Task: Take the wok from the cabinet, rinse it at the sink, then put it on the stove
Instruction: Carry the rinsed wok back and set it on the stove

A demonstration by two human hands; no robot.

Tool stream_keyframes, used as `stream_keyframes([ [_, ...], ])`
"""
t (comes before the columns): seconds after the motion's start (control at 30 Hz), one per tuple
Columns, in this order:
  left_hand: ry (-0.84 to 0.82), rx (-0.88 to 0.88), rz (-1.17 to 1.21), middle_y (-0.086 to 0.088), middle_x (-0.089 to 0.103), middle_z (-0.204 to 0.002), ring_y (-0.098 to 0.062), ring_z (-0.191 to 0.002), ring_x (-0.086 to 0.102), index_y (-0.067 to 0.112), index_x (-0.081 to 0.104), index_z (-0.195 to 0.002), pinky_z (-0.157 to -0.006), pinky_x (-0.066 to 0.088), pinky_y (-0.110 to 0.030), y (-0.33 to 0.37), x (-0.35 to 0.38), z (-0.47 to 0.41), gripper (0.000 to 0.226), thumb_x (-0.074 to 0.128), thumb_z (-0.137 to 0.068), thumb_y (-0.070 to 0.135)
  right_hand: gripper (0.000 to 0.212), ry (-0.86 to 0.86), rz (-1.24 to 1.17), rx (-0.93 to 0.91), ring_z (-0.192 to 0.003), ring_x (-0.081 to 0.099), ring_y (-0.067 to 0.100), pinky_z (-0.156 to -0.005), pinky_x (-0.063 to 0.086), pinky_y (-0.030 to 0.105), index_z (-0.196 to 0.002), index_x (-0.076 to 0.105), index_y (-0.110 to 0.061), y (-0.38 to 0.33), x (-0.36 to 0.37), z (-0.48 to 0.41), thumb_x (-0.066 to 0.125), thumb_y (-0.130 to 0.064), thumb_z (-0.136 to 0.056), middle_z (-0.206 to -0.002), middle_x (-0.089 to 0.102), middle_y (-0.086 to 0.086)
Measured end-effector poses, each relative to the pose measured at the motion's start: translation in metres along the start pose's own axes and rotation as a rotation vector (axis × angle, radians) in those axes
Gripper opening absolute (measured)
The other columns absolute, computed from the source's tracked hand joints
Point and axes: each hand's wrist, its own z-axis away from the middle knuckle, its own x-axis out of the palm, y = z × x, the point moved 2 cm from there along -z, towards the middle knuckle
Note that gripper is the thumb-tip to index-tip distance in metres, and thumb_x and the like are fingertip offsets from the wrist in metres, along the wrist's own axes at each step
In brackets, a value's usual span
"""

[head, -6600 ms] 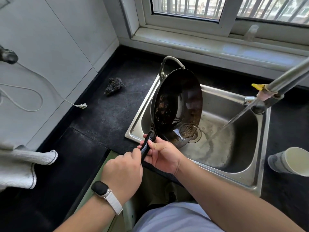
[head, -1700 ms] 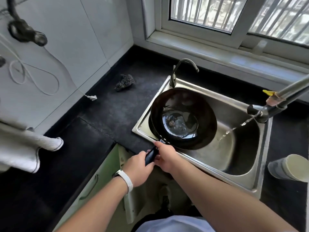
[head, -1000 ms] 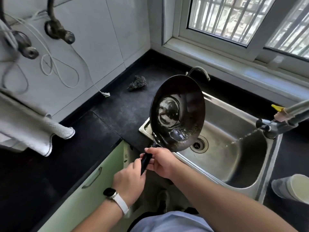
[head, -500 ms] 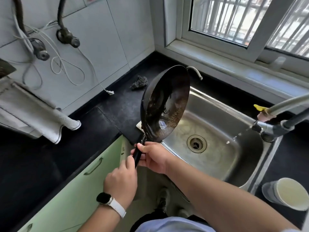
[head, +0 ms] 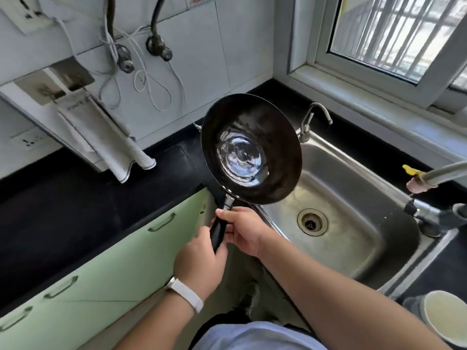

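Forearms extended, left grip (head: 199,258) (white-banded wrist) and right grip (head: 243,229) both clasp the wok handle (head: 218,232).

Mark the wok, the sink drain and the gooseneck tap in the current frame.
wok (head: 242,157): head view, on the shiny inner base.
sink drain (head: 312,221): head view, on the middle of the strainer.
gooseneck tap (head: 305,126): head view, on the upright stem.

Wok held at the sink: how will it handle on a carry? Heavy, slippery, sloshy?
Probably front-heavy: the wide wok hangs off one thin handle, with left hand and right hand both gripping it. The glossy, rippled centre looks like pooled water, so tilting may slosh it. Looks like rigid metal; a wet handle could slip.
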Motion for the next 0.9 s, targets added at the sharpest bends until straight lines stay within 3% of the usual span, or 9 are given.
stream_keyframes([
  [0.07,0.017,-0.058,0.113,0.004,0.054,-0.061,-0.017,-0.053,0.051,0.022,0.045,-0.079,-0.044,0.029,-0.030,-0.003,-0.003,0.010,0.024,0.059,-0.089,0.038,0.003,-0.026,0.013,0.008,-0.064,0.064,0.021,-0.053,0.055,0.027,-0.093,0.059,-0.006,0.006,0.006,0.003,0.063,-0.007,-0.093,-0.083,0.066,0.012],
  [0.2,0.061,-0.161,0.274,-0.001,0.059,-0.059,-0.019,-0.053,0.055,0.020,0.052,-0.078,-0.044,0.033,-0.030,-0.017,-0.013,0.032,0.022,0.065,-0.087,0.035,0.016,-0.084,0.038,0.031,-0.069,0.065,0.025,-0.056,0.055,0.030,-0.103,0.056,-0.005,0.020,0.023,0.009,0.065,-0.007,-0.090,-0.094,0.064,0.019],
  [0.33,0.116,-0.254,0.406,-0.004,0.061,-0.059,-0.017,-0.050,0.053,0.015,0.057,-0.079,-0.046,0.036,-0.027,-0.033,-0.023,0.055,0.026,0.067,-0.086,0.038,0.009,-0.150,0.108,0.054,-0.066,0.067,0.026,-0.068,0.053,0.039,-0.091,0.055,-0.007,0.032,0.046,0.016,0.063,-0.003,-0.090,-0.081,0.064,0.015],
  [0.5,0.192,-0.342,0.624,0.006,0.046,-0.049,-0.009,-0.041,0.039,0.014,0.055,-0.075,-0.042,0.030,-0.023,-0.050,-0.033,0.094,0.027,0.067,-0.088,0.035,0.017,-0.268,0.193,0.121,-0.067,0.068,0.026,-0.064,0.055,0.036,-0.106,0.054,0.000,0.051,0.082,0.030,0.059,0.002,-0.090,-0.078,0.066,0.014],
  [0.9,0.453,-0.460,0.631,0.012,0.057,-0.058,-0.010,-0.047,0.048,0.026,0.058,-0.084,-0.044,0.033,-0.017,-0.151,-0.075,0.177,0.012,0.070,-0.085,0.024,0.027,-0.494,0.451,0.199,-0.078,0.070,0.036,-0.072,0.058,0.042,-0.104,0.044,-0.008,0.129,0.202,0.046,0.061,0.006,-0.089,-0.084,0.066,0.019],
])
